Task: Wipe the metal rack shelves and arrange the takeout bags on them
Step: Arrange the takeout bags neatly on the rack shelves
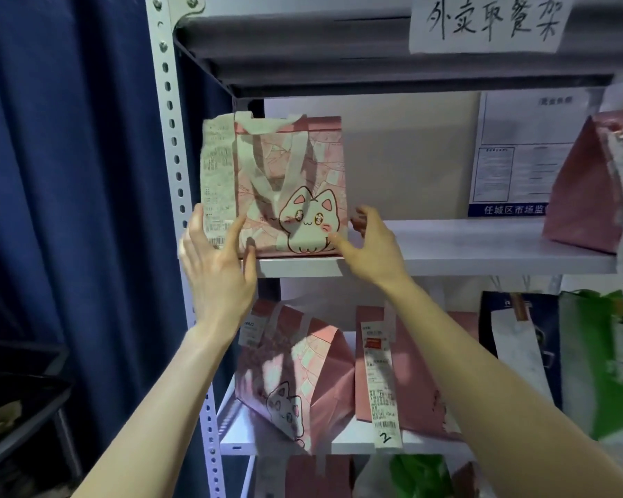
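We are setting the pink cat bag (292,188) at the left end of the middle shelf (482,242), right beside the rack post (171,138). We think it is light and a bit soft, made of paper or thin cloth, so a hard squeeze would crush it. The best place to hold it is low down on both sides, near its bottom.

Our left hand (218,267) is open, with its thumb pressing on the long receipt (218,181) at the bag's left edge. Our right hand (369,246) is open too, curled at the bag's right bottom corner. Neither hand is squeezing it.

The bag stands up straight. It has pale handles and a white cartoon cat on the front.
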